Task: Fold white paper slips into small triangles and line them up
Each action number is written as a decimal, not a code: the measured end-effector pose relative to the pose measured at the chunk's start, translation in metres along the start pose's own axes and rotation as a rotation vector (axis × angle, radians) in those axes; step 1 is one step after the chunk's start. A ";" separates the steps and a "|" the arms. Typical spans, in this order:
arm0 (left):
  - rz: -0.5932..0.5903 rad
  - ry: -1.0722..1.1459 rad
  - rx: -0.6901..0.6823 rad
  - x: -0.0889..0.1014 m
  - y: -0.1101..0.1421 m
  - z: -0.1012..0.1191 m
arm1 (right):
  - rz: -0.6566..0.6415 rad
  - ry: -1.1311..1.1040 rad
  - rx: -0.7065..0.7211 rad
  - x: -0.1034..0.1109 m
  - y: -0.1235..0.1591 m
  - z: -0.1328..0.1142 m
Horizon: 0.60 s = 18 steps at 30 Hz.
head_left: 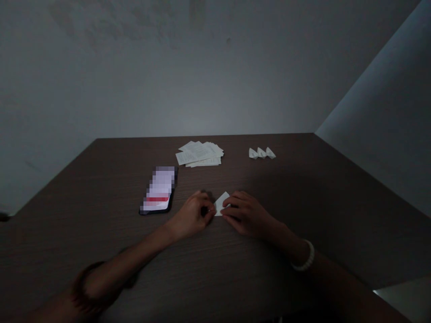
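"Wood-grain bench [101,179], dark brown, set against a grey wall [168,89] in dim light. Where is the workpiece?"

"White paper piece [219,204]: located near the bench's front centre, between both hands, with one pointed corner directed away from the person."

"State of the left hand [193,211]?"

"Fingers curled, thumb and fingertips brought together at the paper's left edge, pinching it."

"And the right hand [248,213]?"

"Fingers bent and close together, tips in contact with the paper's right side. Whether they grip it or only press on it cannot be determined."

"Items beyond the hands?"

"Phone [158,188]: lying face up, forward of the left hand, screen lit and blurred. Stack of printed slips [200,154]: fanned unevenly, toward the rear edge. Three folded paper pieces [261,153]: in a row, right of the stack and apart from it."

"Wristwear?"

"White beaded bracelet [309,258], right wrist."
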<state>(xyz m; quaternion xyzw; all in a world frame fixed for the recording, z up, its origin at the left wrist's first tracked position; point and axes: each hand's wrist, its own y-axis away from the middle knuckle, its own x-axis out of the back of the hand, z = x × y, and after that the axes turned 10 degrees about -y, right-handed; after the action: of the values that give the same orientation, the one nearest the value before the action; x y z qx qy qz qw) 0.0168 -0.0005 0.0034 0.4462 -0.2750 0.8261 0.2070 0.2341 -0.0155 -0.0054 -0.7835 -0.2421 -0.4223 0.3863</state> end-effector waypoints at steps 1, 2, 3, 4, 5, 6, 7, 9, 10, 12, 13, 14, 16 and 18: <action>0.012 -0.006 -0.006 -0.001 0.000 0.000 | -0.007 0.004 0.012 0.000 0.000 0.000; 0.020 -0.008 -0.014 -0.002 0.000 -0.001 | -0.014 0.006 0.026 0.000 0.000 0.001; 0.027 -0.010 -0.019 -0.002 0.000 -0.001 | -0.022 0.006 0.041 0.000 0.001 0.002; 0.030 -0.011 -0.021 -0.003 0.000 -0.001 | -0.033 0.005 0.060 0.000 0.001 0.002; 0.030 -0.015 -0.018 -0.003 0.000 -0.001 | -0.047 0.003 0.079 -0.001 0.001 0.003; 0.027 -0.019 -0.014 -0.003 0.000 -0.001 | -0.063 0.002 0.095 -0.001 0.001 0.003; 0.024 -0.022 -0.008 -0.003 0.000 -0.001 | -0.079 0.002 0.104 -0.001 0.001 0.003; 0.014 -0.025 0.006 -0.002 0.000 0.001 | -0.105 0.004 0.101 0.000 0.001 0.003; 0.008 -0.024 0.011 -0.002 0.000 0.001 | -0.114 0.007 0.093 0.000 0.001 0.002; 0.002 -0.022 0.019 -0.001 0.000 0.002 | -0.118 0.010 0.083 0.001 0.000 0.001; 0.003 -0.020 0.021 -0.001 0.000 0.002 | -0.116 0.012 0.082 0.002 0.000 0.000; 0.006 -0.017 0.019 -0.001 0.000 0.001 | -0.113 0.012 0.083 0.003 0.000 0.000; 0.017 -0.005 0.010 -0.002 0.001 0.000 | -0.105 0.006 0.080 0.004 0.000 -0.001; 0.026 0.009 0.002 -0.003 0.001 -0.001 | -0.100 0.000 0.079 0.005 0.000 -0.001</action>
<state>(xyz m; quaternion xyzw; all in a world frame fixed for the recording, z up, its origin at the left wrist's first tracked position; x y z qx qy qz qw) 0.0170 -0.0011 0.0002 0.4389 -0.2788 0.8311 0.1971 0.2357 -0.0163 -0.0010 -0.7546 -0.2973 -0.4311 0.3954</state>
